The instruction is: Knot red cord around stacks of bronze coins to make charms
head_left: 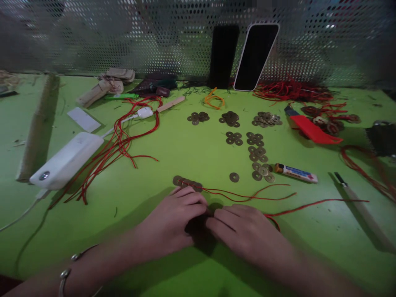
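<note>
My left hand (182,210) is curled closed at the front middle of the table, its fingertips bent down and what they pinch hidden. Just beyond its knuckles lies a row of coins with holes (187,183), bound with thin red cord (241,195) whose loose ends trail right. Close beside it, my right hand (244,227) has its fingers bent together around a red cord (306,205), which comes out past the hand and runs right. The fingertips of both hands nearly meet. One single coin (234,177) lies beyond the right hand.
Several coin piles (258,154) lie beyond the hands. On the right are a glue tube (297,173), a knife-like tool (361,206) and a red-handled tool (314,129). A white device (68,161) and red cords (119,140) lie left. A phone (256,57) leans against perforated metal (173,41).
</note>
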Action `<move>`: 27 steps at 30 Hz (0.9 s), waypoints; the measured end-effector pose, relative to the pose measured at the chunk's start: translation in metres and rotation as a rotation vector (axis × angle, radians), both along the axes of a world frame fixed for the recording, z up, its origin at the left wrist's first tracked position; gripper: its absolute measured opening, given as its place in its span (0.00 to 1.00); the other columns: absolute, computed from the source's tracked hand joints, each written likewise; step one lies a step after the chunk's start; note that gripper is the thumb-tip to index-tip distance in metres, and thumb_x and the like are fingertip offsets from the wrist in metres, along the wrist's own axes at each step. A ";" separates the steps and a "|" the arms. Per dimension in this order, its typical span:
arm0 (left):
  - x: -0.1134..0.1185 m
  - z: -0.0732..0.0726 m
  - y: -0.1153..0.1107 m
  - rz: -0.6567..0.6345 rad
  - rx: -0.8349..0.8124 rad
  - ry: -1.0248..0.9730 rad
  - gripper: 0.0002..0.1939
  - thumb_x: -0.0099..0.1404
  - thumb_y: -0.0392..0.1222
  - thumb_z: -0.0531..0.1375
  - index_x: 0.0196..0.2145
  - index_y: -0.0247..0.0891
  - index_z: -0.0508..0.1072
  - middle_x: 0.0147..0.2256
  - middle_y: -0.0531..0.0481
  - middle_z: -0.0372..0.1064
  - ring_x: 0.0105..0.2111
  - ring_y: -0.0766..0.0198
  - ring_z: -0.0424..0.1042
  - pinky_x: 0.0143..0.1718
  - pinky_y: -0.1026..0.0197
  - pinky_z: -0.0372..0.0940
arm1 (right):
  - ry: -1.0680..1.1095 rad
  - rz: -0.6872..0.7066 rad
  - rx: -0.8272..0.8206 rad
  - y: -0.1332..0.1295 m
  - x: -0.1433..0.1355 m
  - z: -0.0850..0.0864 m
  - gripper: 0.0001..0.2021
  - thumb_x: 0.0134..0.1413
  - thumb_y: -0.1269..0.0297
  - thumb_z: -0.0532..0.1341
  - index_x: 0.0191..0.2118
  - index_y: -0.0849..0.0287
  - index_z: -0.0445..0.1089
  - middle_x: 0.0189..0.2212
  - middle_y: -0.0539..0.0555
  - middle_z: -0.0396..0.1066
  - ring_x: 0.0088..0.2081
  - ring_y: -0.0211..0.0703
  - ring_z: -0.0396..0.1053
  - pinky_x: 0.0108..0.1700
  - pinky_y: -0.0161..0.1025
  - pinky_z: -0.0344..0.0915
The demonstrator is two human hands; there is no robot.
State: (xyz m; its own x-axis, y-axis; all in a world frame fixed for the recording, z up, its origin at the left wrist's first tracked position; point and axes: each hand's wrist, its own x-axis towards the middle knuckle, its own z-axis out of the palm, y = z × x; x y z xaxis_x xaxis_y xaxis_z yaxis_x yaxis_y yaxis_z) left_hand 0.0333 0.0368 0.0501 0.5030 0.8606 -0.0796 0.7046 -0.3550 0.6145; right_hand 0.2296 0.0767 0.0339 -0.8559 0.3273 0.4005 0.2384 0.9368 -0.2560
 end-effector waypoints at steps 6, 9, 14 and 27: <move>-0.002 -0.003 0.001 -0.001 -0.011 -0.013 0.08 0.54 0.33 0.61 0.34 0.39 0.70 0.37 0.52 0.69 0.39 0.59 0.65 0.42 0.56 0.60 | -0.038 -0.034 -0.057 0.004 0.008 -0.002 0.13 0.63 0.74 0.50 0.30 0.60 0.68 0.21 0.47 0.62 0.21 0.38 0.56 0.24 0.39 0.49; -0.002 -0.002 0.000 0.003 -0.025 -0.030 0.07 0.53 0.32 0.61 0.32 0.38 0.69 0.37 0.51 0.69 0.39 0.59 0.65 0.42 0.56 0.60 | -0.002 -0.005 -0.069 0.004 0.003 -0.001 0.11 0.62 0.75 0.52 0.34 0.60 0.69 0.21 0.47 0.64 0.22 0.37 0.57 0.24 0.38 0.51; -0.001 0.001 0.001 0.002 -0.041 -0.028 0.07 0.54 0.31 0.59 0.32 0.38 0.69 0.36 0.51 0.69 0.38 0.58 0.65 0.41 0.55 0.60 | -0.017 0.049 -0.069 0.005 -0.004 -0.002 0.08 0.57 0.77 0.56 0.34 0.60 0.70 0.23 0.47 0.66 0.23 0.38 0.59 0.24 0.38 0.53; 0.000 0.000 0.001 0.024 -0.024 -0.029 0.08 0.53 0.30 0.59 0.31 0.39 0.70 0.35 0.52 0.69 0.38 0.59 0.65 0.42 0.55 0.62 | -0.017 0.061 -0.086 0.004 -0.003 -0.009 0.07 0.55 0.77 0.58 0.32 0.60 0.69 0.23 0.46 0.67 0.22 0.38 0.59 0.24 0.38 0.52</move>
State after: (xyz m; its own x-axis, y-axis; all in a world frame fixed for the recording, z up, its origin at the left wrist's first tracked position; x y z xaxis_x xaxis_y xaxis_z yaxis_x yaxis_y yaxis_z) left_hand 0.0336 0.0377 0.0498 0.4844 0.8706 -0.0864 0.6947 -0.3228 0.6428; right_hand 0.2267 0.0807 0.0245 -0.8819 0.3068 0.3580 0.1865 0.9244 -0.3328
